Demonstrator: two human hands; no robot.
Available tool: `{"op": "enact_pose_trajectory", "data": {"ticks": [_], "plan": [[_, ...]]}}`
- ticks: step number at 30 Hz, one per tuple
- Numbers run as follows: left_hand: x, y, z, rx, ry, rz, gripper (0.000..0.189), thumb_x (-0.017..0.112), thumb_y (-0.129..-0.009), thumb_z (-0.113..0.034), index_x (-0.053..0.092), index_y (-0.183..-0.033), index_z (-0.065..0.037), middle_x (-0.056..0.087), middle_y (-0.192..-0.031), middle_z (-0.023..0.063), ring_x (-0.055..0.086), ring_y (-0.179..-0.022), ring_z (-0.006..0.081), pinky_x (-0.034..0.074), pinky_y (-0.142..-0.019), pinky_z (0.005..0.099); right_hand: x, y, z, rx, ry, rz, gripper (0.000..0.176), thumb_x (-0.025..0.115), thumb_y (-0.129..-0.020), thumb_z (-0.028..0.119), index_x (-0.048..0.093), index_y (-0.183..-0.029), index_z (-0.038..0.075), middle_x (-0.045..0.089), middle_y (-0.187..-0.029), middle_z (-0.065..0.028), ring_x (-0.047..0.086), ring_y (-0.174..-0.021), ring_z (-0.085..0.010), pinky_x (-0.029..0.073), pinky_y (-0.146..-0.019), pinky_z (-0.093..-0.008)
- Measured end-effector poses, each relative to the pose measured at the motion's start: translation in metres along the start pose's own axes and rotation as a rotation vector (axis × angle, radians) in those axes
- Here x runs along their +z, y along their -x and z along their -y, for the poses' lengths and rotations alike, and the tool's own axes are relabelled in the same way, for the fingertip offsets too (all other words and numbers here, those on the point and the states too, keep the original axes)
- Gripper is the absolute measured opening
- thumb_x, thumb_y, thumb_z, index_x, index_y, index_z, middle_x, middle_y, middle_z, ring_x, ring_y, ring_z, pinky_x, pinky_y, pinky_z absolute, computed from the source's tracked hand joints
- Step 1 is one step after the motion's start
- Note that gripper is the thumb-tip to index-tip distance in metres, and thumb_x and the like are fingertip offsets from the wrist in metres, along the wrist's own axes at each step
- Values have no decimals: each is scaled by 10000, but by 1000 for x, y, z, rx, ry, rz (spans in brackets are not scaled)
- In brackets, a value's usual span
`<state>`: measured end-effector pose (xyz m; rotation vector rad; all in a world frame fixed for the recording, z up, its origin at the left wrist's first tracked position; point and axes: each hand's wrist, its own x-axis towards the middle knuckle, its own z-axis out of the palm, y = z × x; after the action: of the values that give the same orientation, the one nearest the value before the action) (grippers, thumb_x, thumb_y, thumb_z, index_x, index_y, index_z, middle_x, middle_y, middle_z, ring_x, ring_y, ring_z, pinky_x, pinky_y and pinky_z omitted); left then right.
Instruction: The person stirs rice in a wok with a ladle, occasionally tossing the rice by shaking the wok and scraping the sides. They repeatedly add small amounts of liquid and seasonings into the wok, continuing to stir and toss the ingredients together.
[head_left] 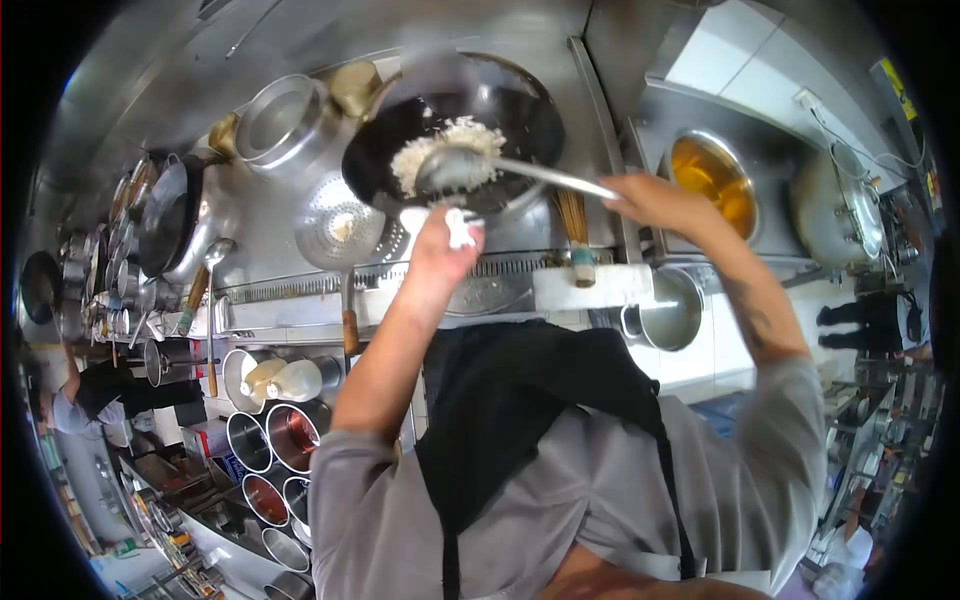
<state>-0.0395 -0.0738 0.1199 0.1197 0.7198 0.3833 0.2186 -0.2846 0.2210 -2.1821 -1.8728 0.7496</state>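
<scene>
- The left hand (440, 245) is clamping shut on the near edge of the black round metal wok (520, 115), with a crumpled white cloth (460, 230) bunched between palm and metal.
- The right hand (650, 198) is closing firmly around the far end of the long-handled steel ladle (455, 170). The thin shaft is running from this hand leftward into the wok.
- The two hands are working apart, one on each side of the wok's near rim, and both forearms are reaching up from grey rolled sleeves.
- The white cooked rice (440, 148) is lying in a loose heap inside the wok, toward its left half, and the ladle bowl is pressing against the near side of the heap (the bowl is blurred, so its contents cannot be told).
- The wok is sitting in the middle of the steel cooking range (300, 35), directly ahead of the person's black apron (520, 400).
- A perforated steel strainer (340, 225) is lying just left of the wok, and a round steel pot (275, 120) is standing beyond it.
- A bundled bamboo brush (575, 225) is leaning just right of the wok's near edge.
- A steel basin of amber liquid (712, 175) is sitting well to the right, past the right hand.
- A cluster of round steel seasoning tubs (270, 440) is standing low at the left, near the left elbow.
- Another person (85, 400) is working at the far left edge.
</scene>
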Motion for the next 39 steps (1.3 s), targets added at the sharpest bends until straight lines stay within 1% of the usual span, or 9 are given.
{"op": "enact_pose_trajectory", "data": {"ticks": [2, 4, 15, 18, 21, 24, 29, 33, 39], "plan": [[-70, -38, 29, 195, -351, 197, 125, 512, -909, -179, 527, -966, -69, 587, -843, 72, 555, -712, 179, 444, -486, 295, 18, -19, 20, 92, 175, -162, 280, 523, -931, 204, 559, -1105, -13, 650, -819, -206, 643, -784, -395, 510, -691, -468], [-124, -49, 58, -59, -107, 52, 114, 519, -893, -167, 520, -952, -69, 590, -851, 78, 567, -725, 181, 450, -485, 295, 51, -30, 16, 98, 315, -358, 285, 509, -934, 195, 533, -1139, -1, 635, -771, -216, 639, -766, -393, 509, -670, -468], [-42, -108, -23, 109, -216, -62, 98, 571, -845, -170, 537, -922, -118, 571, -817, 42, 543, -707, 174, 429, -507, 288, 49, -20, -21, 307, 127, -394, 365, 502, -944, 214, 498, -1222, -23, 623, -839, -243, 617, -833, -414, 500, -741, -470], [-23, -81, -28, 96, -173, -89, 108, 583, -833, -159, 533, -925, -136, 564, -819, 29, 540, -728, 178, 445, -528, 298, 80, -64, -72, -30, 149, -787, 331, 518, -948, 228, 553, -1154, -28, 612, -706, -174, 630, -657, -329, 507, -607, -427], [-45, -107, -27, 41, -156, -68, 126, 595, -823, -173, 539, -925, -126, 587, -829, 41, 558, -730, 192, 456, -532, 298, 61, -111, -30, 550, -707, -425, 280, 528, -957, 237, 592, -1057, -16, 554, -600, -74, 533, -461, -189, 443, -444, -357], [-51, -120, -28, -11, -139, -34, 114, 598, -818, -166, 553, -910, -114, 608, -807, 46, 576, -698, 198, 457, -516, 295, 104, -184, -33, 431, -1062, -364, 239, 529, -963, 262, 567, -936, 27, 486, -567, 1, 431, -410, -96, 345, -366, -281], [-42, -114, -36, -85, -202, -68, 93, 576, -831, -143, 545, -909, -103, 592, -782, 61, 556, -659, 183, 436, -463, 286, 84, -119, 3, 274, -867, -21, 259, 537, -959, 284, 576, -1016, 34, 532, -629, -24, 465, -449, -108, 375, -401, -297], [-49, -115, -30, -20, -168, -31, 69, 546, -855, -131, 543, -917, -102, 590, -772, 71, 563, -664, 181, 428, -453, 287, 36, -44, 5, 224, -147, -125, 318, 514, -956, 259, 532, -1167, 22, 612, -706, -145, 623, -608, -262, 490, -573, -387], [-1, 30, 23, -74, -120, -66, 113, 512, -913, -202, 589, -959, -134, 602, -767, 21, 551, -603, 143, 415, -431, 259, 33, -27, 9, 174, 18, -288, 376, 530, -945, 208, 535, -1235, -31, 626, -937, -291, 634, -844, -416, 498, -771, -433]]}}
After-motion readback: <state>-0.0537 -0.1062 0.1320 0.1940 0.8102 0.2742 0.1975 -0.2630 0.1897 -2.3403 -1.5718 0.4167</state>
